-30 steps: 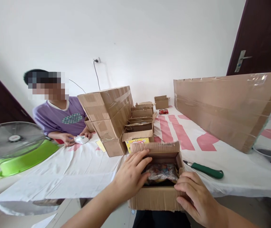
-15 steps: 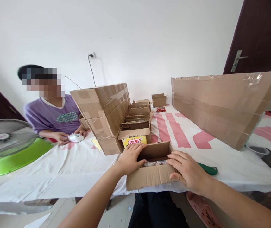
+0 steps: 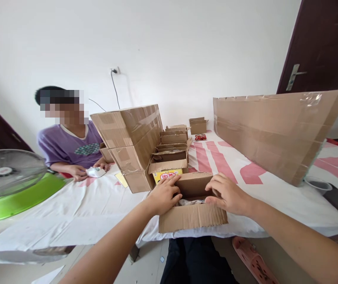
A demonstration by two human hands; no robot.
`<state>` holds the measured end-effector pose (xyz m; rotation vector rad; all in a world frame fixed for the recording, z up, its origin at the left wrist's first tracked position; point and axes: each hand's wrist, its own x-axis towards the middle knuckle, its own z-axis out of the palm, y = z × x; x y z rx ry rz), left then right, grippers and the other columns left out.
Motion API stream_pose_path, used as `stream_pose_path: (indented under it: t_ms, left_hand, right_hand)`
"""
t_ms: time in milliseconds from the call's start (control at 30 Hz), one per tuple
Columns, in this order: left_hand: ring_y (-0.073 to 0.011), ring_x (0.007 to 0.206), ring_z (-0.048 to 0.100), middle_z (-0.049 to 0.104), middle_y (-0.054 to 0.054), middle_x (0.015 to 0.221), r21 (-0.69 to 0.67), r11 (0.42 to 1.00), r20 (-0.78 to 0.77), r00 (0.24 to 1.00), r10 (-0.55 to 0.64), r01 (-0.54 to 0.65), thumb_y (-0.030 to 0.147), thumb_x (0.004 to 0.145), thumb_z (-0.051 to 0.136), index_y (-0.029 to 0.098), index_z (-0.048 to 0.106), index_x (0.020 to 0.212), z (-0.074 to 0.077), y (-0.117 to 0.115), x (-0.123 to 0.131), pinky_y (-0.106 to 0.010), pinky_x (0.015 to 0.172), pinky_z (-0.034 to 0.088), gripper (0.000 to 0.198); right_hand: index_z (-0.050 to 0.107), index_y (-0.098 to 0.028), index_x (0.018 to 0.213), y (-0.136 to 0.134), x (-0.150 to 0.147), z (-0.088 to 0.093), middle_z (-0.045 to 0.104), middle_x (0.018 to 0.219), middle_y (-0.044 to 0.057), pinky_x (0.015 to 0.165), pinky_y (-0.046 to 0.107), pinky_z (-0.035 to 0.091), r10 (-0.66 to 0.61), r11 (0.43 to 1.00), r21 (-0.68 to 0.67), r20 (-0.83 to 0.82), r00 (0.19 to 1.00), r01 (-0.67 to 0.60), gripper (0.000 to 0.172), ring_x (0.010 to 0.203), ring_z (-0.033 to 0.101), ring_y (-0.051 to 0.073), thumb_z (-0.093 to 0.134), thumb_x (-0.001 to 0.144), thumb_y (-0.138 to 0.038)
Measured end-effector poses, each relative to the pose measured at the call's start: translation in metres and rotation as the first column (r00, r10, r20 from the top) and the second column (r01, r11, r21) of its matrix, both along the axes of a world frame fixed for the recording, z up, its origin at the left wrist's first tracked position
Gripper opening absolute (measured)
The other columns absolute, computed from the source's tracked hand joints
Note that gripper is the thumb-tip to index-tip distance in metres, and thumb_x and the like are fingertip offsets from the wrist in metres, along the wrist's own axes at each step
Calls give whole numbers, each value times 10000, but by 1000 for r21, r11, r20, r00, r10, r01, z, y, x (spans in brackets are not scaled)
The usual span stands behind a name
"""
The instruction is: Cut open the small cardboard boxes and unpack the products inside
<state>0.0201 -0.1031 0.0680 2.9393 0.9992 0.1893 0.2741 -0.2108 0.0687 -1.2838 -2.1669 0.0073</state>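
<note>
A small open cardboard box [image 3: 193,219] stands at the table's near edge, its front flap hanging outward and its rear flap raised. Wrapped contents [image 3: 191,202] show partly inside; I cannot make out what they are. My left hand [image 3: 164,195] grips the left side of the box, fingers bent over its edge. On the right edge, my right hand [image 3: 231,195] has its fingers curled and its thumb close to the opening. Just behind the box is a yellow printed carton [image 3: 167,174], partly covered by my left fingers.
Taped cartons [image 3: 133,148] are stacked left of a row of open boxes [image 3: 173,138]. A large cardboard panel [image 3: 269,130] stands at right, near a bowl [image 3: 318,184]. A person in purple [image 3: 71,144] handles a white item [image 3: 96,172] behind a fan [image 3: 4,171].
The rear flap has tilted forward over the box. My right hand has shifted slightly up, its fingers curling more. The green-handled object beside it is now hidden.
</note>
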Motion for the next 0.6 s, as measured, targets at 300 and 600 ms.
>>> stream_pose_path:
  t_ms: [300,600]
  left_hand:
    - [-366,1178,585,653,-163,1256,329,929,59,986,159,-170,331,870,585,186,647,997,39,-7,-33,-539,1008,421,202]
    - [-281,1073,643,716,-107,1119,154,986,13,998,55,-57,244,928,444,196,652,1050,40,-9,-50,-448,953,471,246]
  right_hand:
    - [598,-220,804,-24,33,-16,671,879,39,780,377,510,-80,996,32,-135,988,86,80,873,616,212,637,874,-226]
    - [642,-212,976,-28,4,-11,659,1020,71,787,366,554,-70,994,85,3,998,70,303,904,651,205,452,840,-20]
